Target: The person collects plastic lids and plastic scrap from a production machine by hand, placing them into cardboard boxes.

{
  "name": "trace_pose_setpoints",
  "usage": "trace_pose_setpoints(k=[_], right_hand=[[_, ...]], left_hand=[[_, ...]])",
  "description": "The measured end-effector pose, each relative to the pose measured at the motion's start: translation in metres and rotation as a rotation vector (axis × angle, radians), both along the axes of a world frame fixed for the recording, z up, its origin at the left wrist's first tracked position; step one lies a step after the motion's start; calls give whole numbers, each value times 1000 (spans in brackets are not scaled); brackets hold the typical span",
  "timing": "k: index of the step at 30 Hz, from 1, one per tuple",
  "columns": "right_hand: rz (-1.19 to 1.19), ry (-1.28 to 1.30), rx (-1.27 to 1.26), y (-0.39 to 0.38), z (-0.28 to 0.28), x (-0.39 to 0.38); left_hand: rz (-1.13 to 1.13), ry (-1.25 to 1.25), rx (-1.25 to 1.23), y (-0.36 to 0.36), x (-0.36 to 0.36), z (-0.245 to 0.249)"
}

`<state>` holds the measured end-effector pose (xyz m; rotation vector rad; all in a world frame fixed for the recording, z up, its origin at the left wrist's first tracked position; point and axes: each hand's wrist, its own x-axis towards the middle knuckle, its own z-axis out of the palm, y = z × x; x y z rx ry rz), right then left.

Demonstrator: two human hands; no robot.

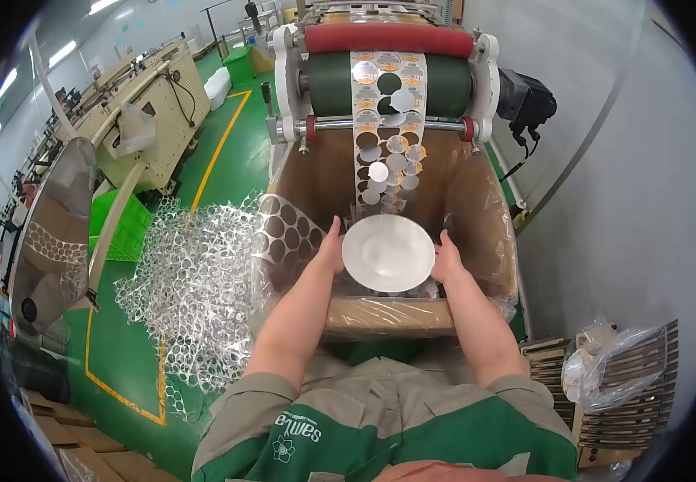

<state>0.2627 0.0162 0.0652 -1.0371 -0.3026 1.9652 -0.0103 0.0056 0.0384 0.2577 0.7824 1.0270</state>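
White bowl (pixel 388 253): over the mouth of the cardboard box (pixel 392 316), near its front edge, hollow side up, between both hands.
Left hand (pixel 331 247): on the bowl's left rim, thumb upright alongside; the other fingers are mostly hidden, so I cannot tell whether they are spread.
Right hand (pixel 446 259): on the bowl's right rim, thumb pointing up; I cannot tell how its remaining fingers lie.
Printed strip (pixel 366 104): hangs down into the box from behind, full of round holes, with round discs (pixel 396 161) clustered along its lower part.
Red roller (pixel 388 40): beyond the box, above a dark green roller (pixel 332 84).
Cut-out webbing (pixel 199 273): heaped left of the box.
Slatted rack (pixel 637 377): right of the box, nearer the person.
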Motion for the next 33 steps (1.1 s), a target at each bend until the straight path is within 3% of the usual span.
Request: trace_pose_setpoints(k=[1,3,4,5,7,9,11,13,17,20,21,23,25,28,31,33], right_hand=[[-24,54,114,2,-3,1],[-180,129,358,5,7,1],[-171,27,301,2,9,3],[-161,-74,243,-1,12,5],[-15,-52,51,-7,14,4],[27,-110,-2,1,-3,0],[-128,-304,31,-2,-3,-5],[-98,-316,74,12,-34,4],[-49,-195,35,19,-50,7],[-96,-119,181,18,-41,7],[-109,-64,254,18,-39,7],[-161,-188,289,11,-22,4],[-4,-357,128,2,-8,4],[43,-270,13,-6,-2,1],[9,-160,27,3,-3,4],[-120,0,407,14,-13,12]], left_hand=[[0,-1,-4,-3,3,13],[161,-25,300,-6,7,28],[193,135,221,-9,4,34],[194,135,221,-11,5,40],[178,61,-139,-21,9,55],[105,9,-62,-12,1,30],[123,25,16,-9,3,20],[99,-49,5,-4,0,9],[106,160,-58,-5,6,6],[164,57,168,2,4,-6],[63,-43,276,7,-4,-14],[90,18,308,-2,2,6],[73,192,108,-9,6,13],[-58,192,-66,-4,3,6],[3,43,187,-8,8,22],[192,18,338,-3,1,20]])
